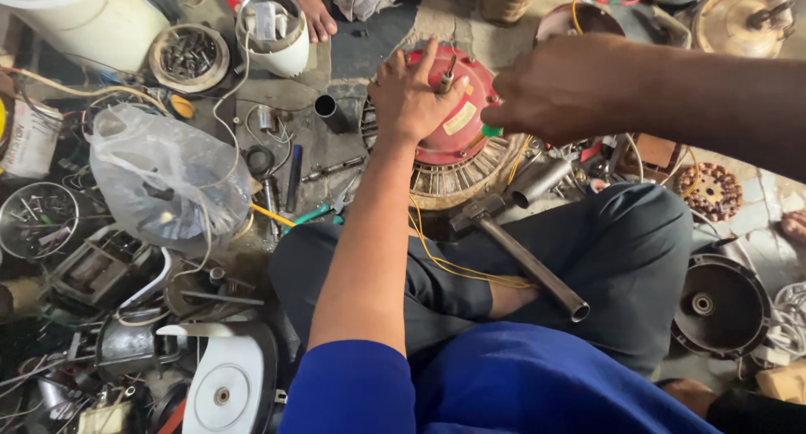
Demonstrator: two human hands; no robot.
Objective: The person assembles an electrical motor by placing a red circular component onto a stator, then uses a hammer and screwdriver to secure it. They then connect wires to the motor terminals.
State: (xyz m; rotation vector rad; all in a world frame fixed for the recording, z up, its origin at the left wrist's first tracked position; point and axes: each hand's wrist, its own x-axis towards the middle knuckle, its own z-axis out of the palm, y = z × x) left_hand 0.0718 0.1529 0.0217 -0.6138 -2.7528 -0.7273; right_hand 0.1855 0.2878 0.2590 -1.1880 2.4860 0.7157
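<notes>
A round red motor housing with a metal finned rim lies on the floor in front of my crossed legs. My left hand rests flat on its top, fingers beside the short metal shaft sticking up from it. My right hand hovers over the motor's right edge, fingers pinched together; whether it holds anything is hidden. Yellow wires run from the motor over my leg. A hammer with a metal pipe handle lies on my lap.
A clear plastic bag sits at left among scattered tools, screwdrivers and motor parts. A bowl of bolts and a white container stand at the back. Another person's bare foot shows at the top. A dark motor cover lies at right.
</notes>
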